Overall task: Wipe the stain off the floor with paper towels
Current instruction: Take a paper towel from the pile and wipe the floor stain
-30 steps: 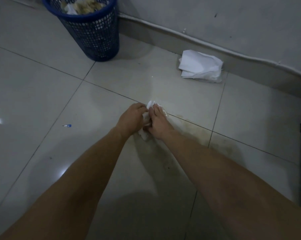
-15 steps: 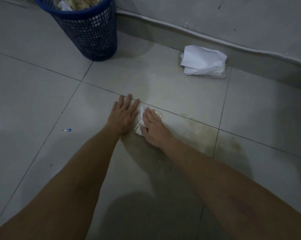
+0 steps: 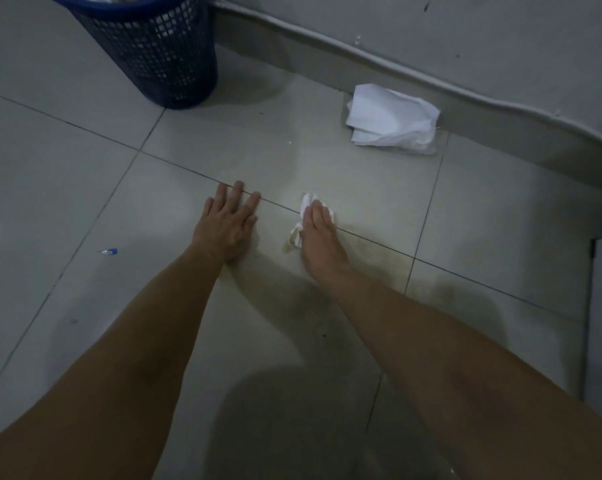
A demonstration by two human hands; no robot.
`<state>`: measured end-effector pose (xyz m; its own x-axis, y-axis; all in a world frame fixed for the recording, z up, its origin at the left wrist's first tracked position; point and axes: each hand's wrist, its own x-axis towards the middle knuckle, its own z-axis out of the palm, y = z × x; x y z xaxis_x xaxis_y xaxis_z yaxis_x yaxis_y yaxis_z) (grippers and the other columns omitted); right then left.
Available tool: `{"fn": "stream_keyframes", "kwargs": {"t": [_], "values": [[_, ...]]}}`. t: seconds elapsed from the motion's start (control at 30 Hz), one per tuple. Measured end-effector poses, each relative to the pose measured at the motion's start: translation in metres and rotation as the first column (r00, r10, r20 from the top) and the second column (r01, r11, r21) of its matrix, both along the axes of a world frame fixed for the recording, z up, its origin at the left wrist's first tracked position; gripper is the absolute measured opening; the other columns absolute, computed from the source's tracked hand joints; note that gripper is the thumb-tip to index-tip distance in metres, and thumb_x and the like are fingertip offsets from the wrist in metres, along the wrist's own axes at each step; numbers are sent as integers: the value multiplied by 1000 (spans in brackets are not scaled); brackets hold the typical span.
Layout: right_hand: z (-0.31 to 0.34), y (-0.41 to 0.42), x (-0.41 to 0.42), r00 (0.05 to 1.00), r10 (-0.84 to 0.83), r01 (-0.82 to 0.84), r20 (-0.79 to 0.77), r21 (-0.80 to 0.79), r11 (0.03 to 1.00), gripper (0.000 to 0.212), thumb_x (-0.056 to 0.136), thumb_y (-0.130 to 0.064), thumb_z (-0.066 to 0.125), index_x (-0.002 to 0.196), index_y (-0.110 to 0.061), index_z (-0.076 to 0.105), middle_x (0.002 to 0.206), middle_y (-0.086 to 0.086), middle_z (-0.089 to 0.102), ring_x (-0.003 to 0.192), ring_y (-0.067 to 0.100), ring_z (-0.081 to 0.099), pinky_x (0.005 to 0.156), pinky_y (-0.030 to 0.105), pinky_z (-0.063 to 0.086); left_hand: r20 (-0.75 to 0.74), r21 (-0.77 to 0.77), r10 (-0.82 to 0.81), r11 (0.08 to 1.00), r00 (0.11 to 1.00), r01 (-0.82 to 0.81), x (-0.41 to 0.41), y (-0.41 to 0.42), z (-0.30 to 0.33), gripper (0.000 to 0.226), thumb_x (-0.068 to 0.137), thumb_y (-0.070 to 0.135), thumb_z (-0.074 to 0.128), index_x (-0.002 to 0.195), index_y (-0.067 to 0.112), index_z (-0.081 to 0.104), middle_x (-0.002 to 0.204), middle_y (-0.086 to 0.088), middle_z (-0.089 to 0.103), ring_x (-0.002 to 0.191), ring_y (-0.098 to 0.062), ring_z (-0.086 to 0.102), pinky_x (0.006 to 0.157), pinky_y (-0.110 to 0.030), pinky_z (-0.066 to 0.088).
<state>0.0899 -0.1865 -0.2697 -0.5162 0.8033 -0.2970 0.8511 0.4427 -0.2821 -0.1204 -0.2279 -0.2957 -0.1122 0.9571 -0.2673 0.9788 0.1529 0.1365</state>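
Note:
My right hand (image 3: pixel 322 239) presses a crumpled white paper towel (image 3: pixel 298 233) flat onto the pale floor tiles, fingers lying over it. The towel sticks out at the fingertips and on the hand's left side. A brownish-yellow stain (image 3: pixel 389 263) spreads over the tiles to the right of that hand, across a grout line. My left hand (image 3: pixel 228 225) lies flat on the floor with fingers spread, holding nothing, a short way left of the towel.
A blue mesh waste basket (image 3: pixel 154 46) with used paper stands at the back left by the wall. A stack of clean white paper towels (image 3: pixel 391 121) lies against the baseboard at the back right. A small blue object (image 3: pixel 111 251) lies on the floor at left.
Both hands were bunched on the towel; my left hand let go and settled flat on the floor. My right hand has slid the towel to the right, away from the left hand.

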Motion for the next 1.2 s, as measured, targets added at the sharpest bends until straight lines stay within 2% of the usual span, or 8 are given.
{"fn": "stream_keyframes", "kwargs": {"t": [0.27, 0.4, 0.6, 0.77, 0.9, 1.0, 1.1, 1.2], "values": [[-8, 20, -4, 963, 255, -260, 83, 50, 964, 58, 103, -21, 32, 150, 6, 13, 160, 28, 2, 149, 41, -2, 122, 47, 1, -59, -113, 15, 993, 998, -21, 4, 7, 6, 56, 102, 43, 23, 153, 30, 4, 163, -9, -3, 147, -40, 1, 114, -58, 21], [-2, 25, -5, 978, 204, -201, 41, -55, 978, 69, 103, -26, 35, 151, 4, -3, 161, 24, -2, 150, 34, -3, 122, 40, 0, -66, -150, 13, 988, 998, -23, 4, 8, 10, 57, 102, 40, 28, 153, 30, 6, 163, -9, -1, 146, -43, 4, 110, -61, 26], [-6, 24, -9, 981, 192, -191, 33, -22, 981, 73, 101, -27, 38, 149, 10, -2, 159, 29, 1, 149, 37, 1, 123, 43, -3, -52, -175, 20, 984, 998, -28, 5, 8, 14, 58, 102, 43, 28, 153, 32, 3, 163, -6, -5, 147, -39, -1, 112, -61, 23], [-4, 19, -10, 990, 133, -132, -45, 12, 991, 73, 98, -22, 46, 151, 7, 5, 161, 24, 5, 150, 30, 5, 123, 38, -2, -13, -103, 56, 993, 998, -57, 9, 2, 16, 54, 102, 44, 24, 153, 34, 6, 163, -6, 1, 148, -35, 0, 116, -57, 18], [4, 24, -7, 983, -7, -5, -183, -61, 998, 66, 94, -14, 54, 151, -4, 24, 158, 14, 24, 147, 26, 21, 120, 34, 17, -25, 9, 29, 1000, 999, -29, 7, 6, 19, 51, 101, 46, 27, 149, 32, 19, 156, -10, 22, 143, -34, 17, 112, -53, 29], [5, 17, -10, 985, -70, 67, -159, -24, 997, 56, 93, -16, 55, 145, -5, 37, 149, 15, 37, 136, 29, 35, 112, 38, 32, 60, 42, 19, 999, 998, -22, 1, 8, 25, 47, 98, 42, 40, 143, 34, 30, 149, -7, 34, 137, -33, 30, 104, -54, 37], [6, 3, -14, 998, -29, 30, -49, 21, 999, 55, 98, -18, 46, 148, -2, 30, 147, 16, 38, 137, 30, 31, 114, 35, 25, 130, 79, -19, 997, 991, 9, -13, 15, 33, 42, 97, 27, 45, 140, 27, 42, 144, -10, 41, 132, -36, 36, 104, -52, 39], [3, -2, -13, 996, -51, 55, -67, 67, 996, 50, 99, -15, 43, 147, -4, 34, 141, 17, 41, 134, 30, 34, 110, 32, 26, 41, 85, -66, 994, 997, 62, -30, 12, 27, 45, 98, 24, 43, 143, 23, 40, 150, -14, 33, 136, -38, 28, 111, -53, 31]]}}
